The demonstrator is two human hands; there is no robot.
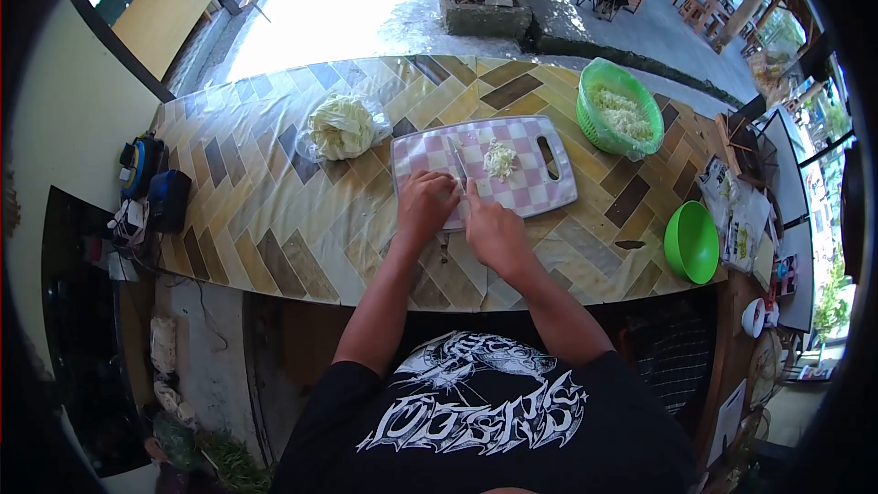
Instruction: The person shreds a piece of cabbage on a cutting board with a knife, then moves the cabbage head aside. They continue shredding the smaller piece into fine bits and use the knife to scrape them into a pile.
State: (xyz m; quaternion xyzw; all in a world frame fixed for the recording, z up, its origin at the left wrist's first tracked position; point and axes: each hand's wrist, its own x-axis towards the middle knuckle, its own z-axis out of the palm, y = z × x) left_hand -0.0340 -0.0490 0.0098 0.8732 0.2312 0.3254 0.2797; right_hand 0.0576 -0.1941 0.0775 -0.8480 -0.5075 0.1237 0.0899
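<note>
A pink-and-white checked cutting board (526,133) lies on the patterned table. My right hand (494,227) is closed on a knife (458,157), whose blade points away from me over the board. Just left of the blade, my left hand (427,205) rests on the board with its fingers curled together; what lies under them is too small to make out. Chopped pale cabbage (499,159) sits in a small pile right of the knife. Beyond the board at the left, a cabbage (340,127) lies on a clear plastic bag.
A green basket (590,126) lined with plastic holds shredded cabbage at the back right. The green bowl (691,242) stands near the right front edge, beside plastic packets (734,210). Dark devices (169,201) sit at the far left. The table (302,261) ends just before my body.
</note>
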